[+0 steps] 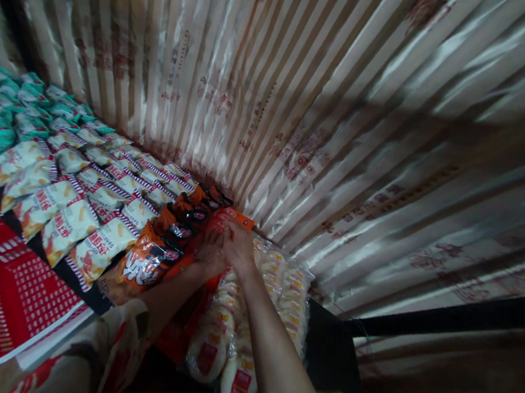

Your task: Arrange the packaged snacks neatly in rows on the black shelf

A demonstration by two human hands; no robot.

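Head view shows the left hand (210, 254) and right hand (239, 246) close together over the red packets (236, 218), which lie on the dark desk (328, 340), but dimness and blur leave me unable to tell whether either is spread or pinching anything. Just left of the red packets are orange bags (150, 258), and just right of them are wrapped buns (240, 377), with the curtain (237, 96) behind. With everything packed so tightly, the right forearm (275, 340) could knock the buns askew, or the left wrist could make the slick orange bags slide.
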